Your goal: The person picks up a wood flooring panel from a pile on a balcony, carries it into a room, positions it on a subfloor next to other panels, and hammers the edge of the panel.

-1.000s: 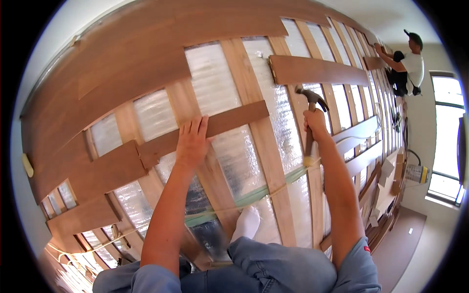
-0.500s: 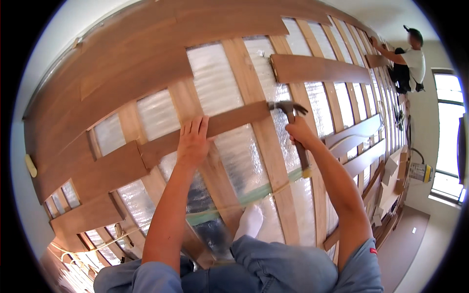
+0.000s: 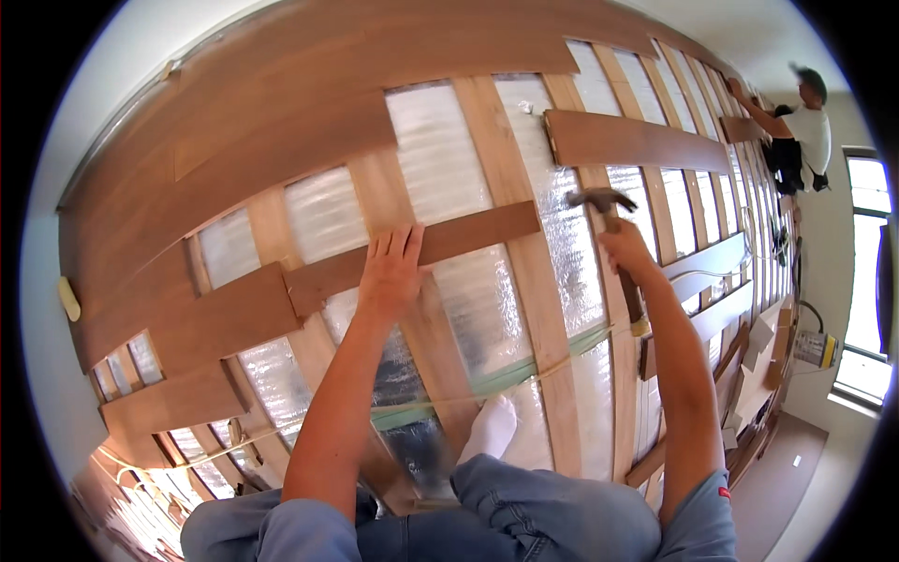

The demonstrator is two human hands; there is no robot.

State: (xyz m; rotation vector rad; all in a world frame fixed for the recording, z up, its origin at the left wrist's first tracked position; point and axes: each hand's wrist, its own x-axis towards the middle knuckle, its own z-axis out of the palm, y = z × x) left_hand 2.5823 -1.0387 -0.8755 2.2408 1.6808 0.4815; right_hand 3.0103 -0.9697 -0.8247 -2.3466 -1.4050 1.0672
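My left hand presses down on a narrow brown floorboard, fingers stretched over its top face. That board lies across the wooden battens, its left end against another laid board. In my right hand is a claw hammer, gripped by its wooden handle. The hammer head hangs in the air to the right of the floorboard's right end, apart from it. Silvery foil sheeting shows between the battens.
A loose brown board rests over the battens ahead, and pale boards lie at the right. Another person crouches at the far right. A yellow cord runs across the battens near my foot. A yellow-and-grey container stands by the window wall.
The hammer head has moved right, away from the board's end that it was touching. My left hand stays on the board. The whole view has shifted slightly.
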